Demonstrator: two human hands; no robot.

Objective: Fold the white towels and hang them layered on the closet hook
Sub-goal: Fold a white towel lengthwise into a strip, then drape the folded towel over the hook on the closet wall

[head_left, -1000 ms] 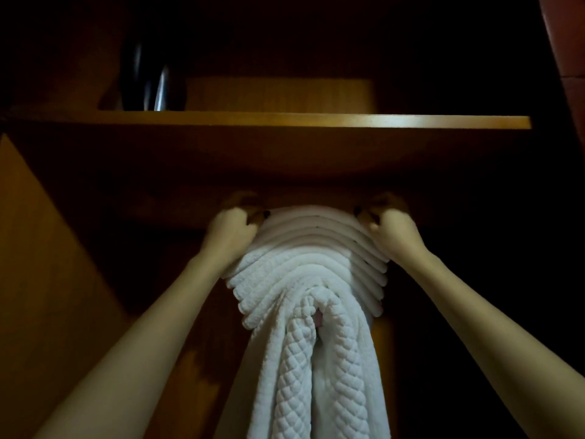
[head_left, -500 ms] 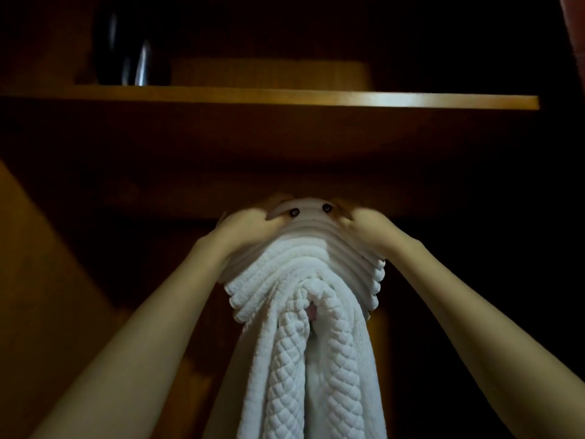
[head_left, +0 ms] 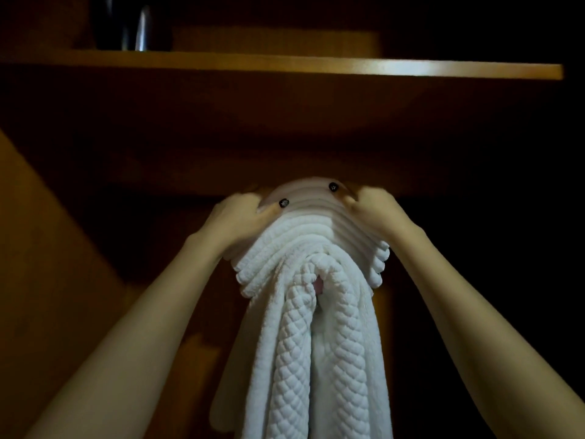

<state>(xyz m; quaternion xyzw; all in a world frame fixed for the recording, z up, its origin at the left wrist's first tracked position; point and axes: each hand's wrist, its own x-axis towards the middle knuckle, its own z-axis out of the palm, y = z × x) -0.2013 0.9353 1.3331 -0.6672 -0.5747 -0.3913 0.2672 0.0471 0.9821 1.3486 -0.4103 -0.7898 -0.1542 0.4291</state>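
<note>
The left hand (head_left: 240, 217) and right hand (head_left: 372, 213) gripped the towels (head_left: 316, 255) at the top; easing both sides down evenly seemed wise.

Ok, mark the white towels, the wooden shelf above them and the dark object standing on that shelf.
white towels (head_left: 291, 359), head view, on the quilted hanging fold.
wooden shelf (head_left: 316, 64), head view, on its lit front edge.
dark object (head_left: 133, 23), head view, on its shiny side; too dark to identify.
</note>
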